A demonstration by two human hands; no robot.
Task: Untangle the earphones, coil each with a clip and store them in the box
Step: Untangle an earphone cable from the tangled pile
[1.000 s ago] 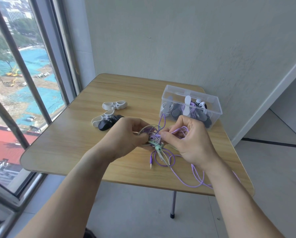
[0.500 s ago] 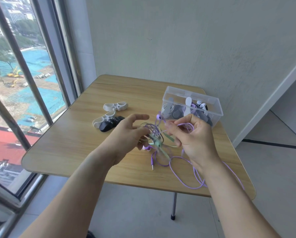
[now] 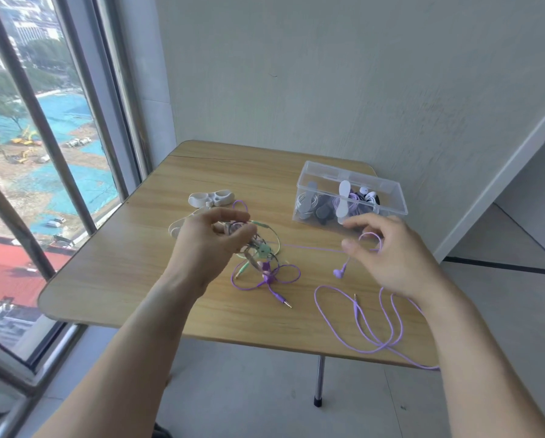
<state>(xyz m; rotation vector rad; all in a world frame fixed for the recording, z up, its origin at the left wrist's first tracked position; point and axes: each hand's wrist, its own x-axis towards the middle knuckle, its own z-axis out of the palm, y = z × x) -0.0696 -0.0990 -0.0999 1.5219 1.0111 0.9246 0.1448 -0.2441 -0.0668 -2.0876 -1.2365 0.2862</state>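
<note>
Box (image 3: 388, 197) sits right on the table (image 3: 113, 273), clips (image 3: 211, 197) left, tangle (image 3: 261, 257) between.

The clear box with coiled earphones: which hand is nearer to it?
Right. The right hand is just in front of the clear box, its fingertips almost at the near wall. The left hand is further off to the box's left, holding the tangled earphones.

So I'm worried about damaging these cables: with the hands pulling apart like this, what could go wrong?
1. The left hand grips the tangle while the right hand draws a purple cable taut; more pull may tighten the knot or strain the wire.
2. A purple loop hangs over the table edge and could catch on something.
3. The plug may snag in the loops.
</note>
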